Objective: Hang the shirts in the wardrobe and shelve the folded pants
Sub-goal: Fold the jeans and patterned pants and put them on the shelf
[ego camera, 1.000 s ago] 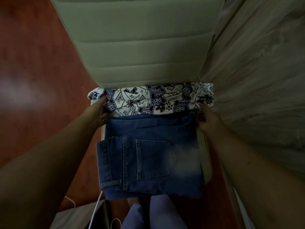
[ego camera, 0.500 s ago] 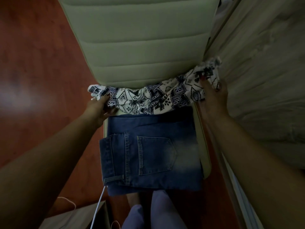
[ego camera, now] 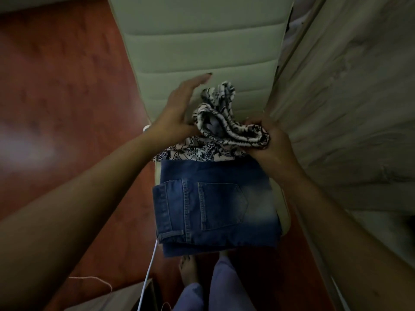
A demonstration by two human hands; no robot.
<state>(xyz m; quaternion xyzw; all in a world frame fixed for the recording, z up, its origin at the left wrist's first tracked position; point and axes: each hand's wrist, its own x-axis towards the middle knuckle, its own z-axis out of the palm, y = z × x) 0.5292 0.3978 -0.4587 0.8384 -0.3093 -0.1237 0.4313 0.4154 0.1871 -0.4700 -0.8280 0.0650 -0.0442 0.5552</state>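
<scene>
Looking down, we see the patterned black-and-white garment (ego camera: 226, 129) bunched up above the chair seat, one end gathered in our right hand (ego camera: 267, 140), whose grip is closed around the cloth. Our left hand (ego camera: 179, 111) is spread, fingers straight and extended, its palm against the left side of the bundle. The lower part of the garment lies on the seat just behind the folded jeans (ego camera: 215, 209), touching their far edge. The jeans lie flat on the pale green chair (ego camera: 202, 41), back pocket up, their near edge hanging past the seat front. A light wood-grain panel (ego camera: 350, 97) stands just right of the chair. Below the jeans we see a bare foot (ego camera: 187, 269) on the red-brown floor (ego camera: 62, 86), and a white cable (ego camera: 148, 272) running down beside it.
</scene>
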